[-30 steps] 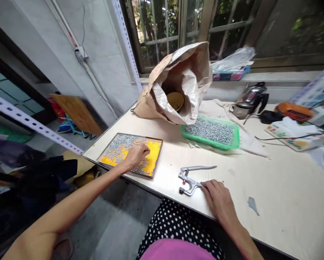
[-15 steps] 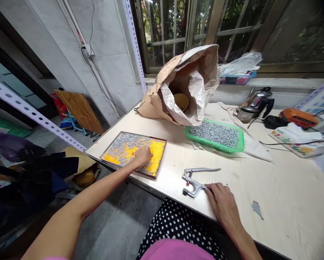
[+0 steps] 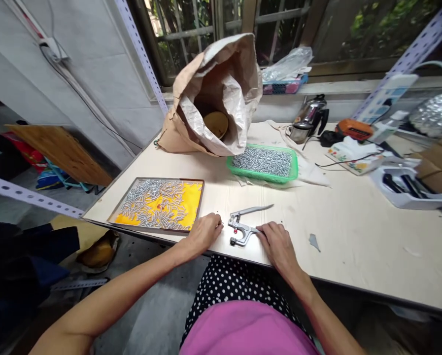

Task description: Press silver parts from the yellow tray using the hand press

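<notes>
Pliers (image 3: 248,230) lie between two curled hands (image 3: 205,232) (image 3: 279,245).

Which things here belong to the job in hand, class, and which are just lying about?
Likely part of the job: pliers at the right hand; tray of small metal pieces by the left hand; perhaps green basket of similar pieces.

Seemingly just lying about: metal jug; orange object; grey scrap; wooden board.

A plain pink top (image 3: 247,328) covers the torso, its front smooth and rounded; beyond it, at the near edge of the worktop (image 3: 357,236), shows a black lower garment (image 3: 230,278) scattered with small round white dots, skirt or trousers unclear; left hand (image 3: 205,231) and right hand (image 3: 279,244) are bare, likewise both forearms (image 3: 132,291).
</notes>
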The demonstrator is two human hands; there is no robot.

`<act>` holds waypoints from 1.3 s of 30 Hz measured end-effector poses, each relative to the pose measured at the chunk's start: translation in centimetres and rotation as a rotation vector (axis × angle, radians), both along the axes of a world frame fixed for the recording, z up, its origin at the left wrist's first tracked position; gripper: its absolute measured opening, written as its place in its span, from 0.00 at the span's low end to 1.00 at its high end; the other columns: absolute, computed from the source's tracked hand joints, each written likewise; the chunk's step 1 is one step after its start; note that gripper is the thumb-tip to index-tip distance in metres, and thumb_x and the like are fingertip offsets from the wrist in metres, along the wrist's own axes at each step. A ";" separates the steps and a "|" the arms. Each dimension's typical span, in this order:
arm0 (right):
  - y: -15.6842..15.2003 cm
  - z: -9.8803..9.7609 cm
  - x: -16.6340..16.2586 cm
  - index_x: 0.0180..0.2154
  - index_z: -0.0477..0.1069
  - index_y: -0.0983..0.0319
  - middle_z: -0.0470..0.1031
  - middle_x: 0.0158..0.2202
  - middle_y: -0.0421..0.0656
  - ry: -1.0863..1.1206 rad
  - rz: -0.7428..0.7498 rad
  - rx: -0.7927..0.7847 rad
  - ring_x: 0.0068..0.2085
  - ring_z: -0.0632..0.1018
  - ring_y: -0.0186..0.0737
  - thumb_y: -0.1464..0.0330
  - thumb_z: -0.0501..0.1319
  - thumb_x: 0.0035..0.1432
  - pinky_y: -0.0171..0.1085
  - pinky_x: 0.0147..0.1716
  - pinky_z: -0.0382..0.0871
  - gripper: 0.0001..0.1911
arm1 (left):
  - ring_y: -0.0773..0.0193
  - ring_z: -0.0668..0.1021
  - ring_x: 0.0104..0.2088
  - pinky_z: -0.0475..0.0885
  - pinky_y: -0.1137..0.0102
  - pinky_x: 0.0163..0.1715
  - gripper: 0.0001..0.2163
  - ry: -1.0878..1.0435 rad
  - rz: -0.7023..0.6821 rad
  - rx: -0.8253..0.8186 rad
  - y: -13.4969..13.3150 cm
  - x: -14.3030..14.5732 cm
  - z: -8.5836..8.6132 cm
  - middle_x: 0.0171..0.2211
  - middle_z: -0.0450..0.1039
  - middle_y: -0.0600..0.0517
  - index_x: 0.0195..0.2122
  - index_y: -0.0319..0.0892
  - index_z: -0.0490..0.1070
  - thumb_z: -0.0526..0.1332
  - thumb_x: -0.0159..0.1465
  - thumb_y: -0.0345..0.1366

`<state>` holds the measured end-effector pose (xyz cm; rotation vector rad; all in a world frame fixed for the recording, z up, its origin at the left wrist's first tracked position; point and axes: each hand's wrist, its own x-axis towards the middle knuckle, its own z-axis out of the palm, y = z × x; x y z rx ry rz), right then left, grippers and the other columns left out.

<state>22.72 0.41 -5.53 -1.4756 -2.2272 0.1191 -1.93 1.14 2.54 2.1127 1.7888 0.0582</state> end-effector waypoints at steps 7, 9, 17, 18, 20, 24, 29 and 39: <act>0.0 0.1 0.0 0.40 0.73 0.60 0.72 0.36 0.46 0.030 -0.009 -0.033 0.40 0.69 0.45 0.64 0.53 0.68 0.41 0.38 0.59 0.11 | 0.55 0.77 0.45 0.71 0.66 0.42 0.10 0.344 -0.134 -0.046 -0.1 0.6 -1.3 0.42 0.73 0.42 0.43 0.37 0.73 0.53 0.69 0.33; 0.0 0.0 0.1 0.39 0.73 0.60 0.73 0.36 0.45 0.031 -0.010 -0.032 0.40 0.69 0.45 0.65 0.54 0.68 0.41 0.38 0.59 0.11 | 0.55 0.76 0.45 0.71 0.66 0.41 0.10 0.331 -0.154 -0.027 0.0 0.3 -1.7 0.42 0.73 0.43 0.43 0.37 0.73 0.53 0.69 0.34; 0.2 0.3 0.0 0.38 0.72 0.60 0.72 0.36 0.45 0.008 -0.024 -0.030 0.39 0.69 0.44 0.66 0.55 0.67 0.41 0.38 0.59 0.08 | 0.58 0.78 0.39 0.71 0.68 0.41 0.10 0.021 -0.111 0.003 0.6 -0.4 -3.1 0.36 0.76 0.45 0.36 0.38 0.76 0.54 0.67 0.30; 0.2 0.3 0.0 0.38 0.72 0.60 0.72 0.36 0.45 0.006 -0.028 -0.029 0.39 0.69 0.44 0.66 0.55 0.67 0.41 0.38 0.59 0.08 | 0.60 0.78 0.37 0.71 0.69 0.39 0.09 -0.077 -0.040 -0.052 0.7 -0.1 -2.9 0.34 0.76 0.47 0.36 0.38 0.76 0.56 0.66 0.31; 0.2 0.4 0.0 0.39 0.72 0.60 0.72 0.36 0.45 0.003 -0.029 -0.028 0.39 0.69 0.44 0.67 0.56 0.67 0.41 0.37 0.59 0.07 | 0.63 0.78 0.29 0.71 0.71 0.32 0.08 -0.275 0.134 -0.219 0.9 0.7 -2.5 0.27 0.75 0.51 0.38 0.38 0.76 0.58 0.65 0.32; 0.2 0.5 0.0 0.39 0.72 0.60 0.72 0.36 0.45 0.003 -0.040 -0.027 0.39 0.69 0.44 0.67 0.56 0.67 0.41 0.37 0.59 0.07 | 0.66 0.75 0.23 0.70 0.73 0.28 0.07 -0.403 0.277 -0.280 0.7 2.0 -2.8 0.21 0.72 0.54 0.36 0.37 0.76 0.59 0.63 0.32; 0.2 0.5 0.0 0.39 0.72 0.60 0.73 0.37 0.45 0.005 -0.043 -0.041 0.39 0.69 0.44 0.67 0.56 0.67 0.41 0.38 0.59 0.07 | 0.63 0.77 0.37 0.69 0.71 0.39 0.07 -0.191 -0.038 0.077 -0.7 1.5 -4.3 0.36 0.74 0.48 0.36 0.39 0.76 0.57 0.66 0.31; 0.2 0.5 0.1 0.39 0.72 0.59 0.72 0.37 0.46 0.007 -0.039 -0.040 0.40 0.69 0.45 0.66 0.52 0.68 0.42 0.38 0.58 0.11 | 0.68 0.74 0.24 0.70 0.73 0.28 0.06 -0.546 0.309 -0.256 -0.2 2.2 -3.6 0.24 0.73 0.53 0.34 0.38 0.73 0.59 0.64 0.34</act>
